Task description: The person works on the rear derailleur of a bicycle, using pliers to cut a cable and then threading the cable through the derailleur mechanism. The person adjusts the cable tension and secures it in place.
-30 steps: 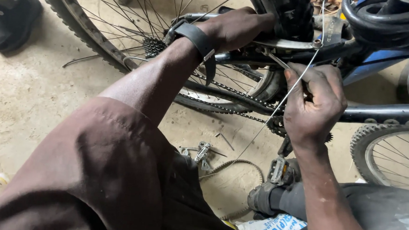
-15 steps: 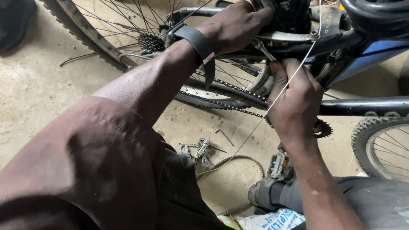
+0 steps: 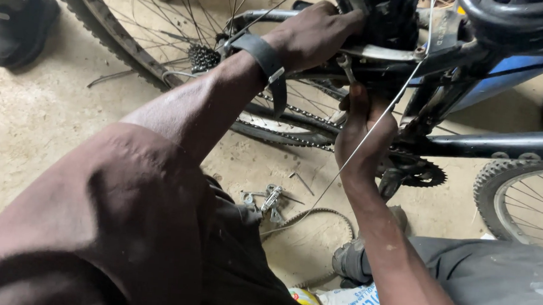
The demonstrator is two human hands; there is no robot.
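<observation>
Around the upturned bicycle frame (image 3: 504, 145) show two hands (image 3: 313, 32) (image 3: 363, 136), two spoked wheels (image 3: 166, 33) (image 3: 526, 199), one black shoe (image 3: 22, 24) and one thin cable (image 3: 373, 127).

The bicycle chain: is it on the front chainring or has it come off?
On. The chain runs to the toothed chainring; their meeting point is hidden behind the right hand.

1. The right hand (image 3: 363, 136) has climbed toward 12 o'clock, off the chainring (image 3: 416, 171), up to the frame bracket (image 3: 384, 52).
2. Its wrench (image 3: 346, 68) now meets the bracket by the left hand (image 3: 310, 35).
</observation>
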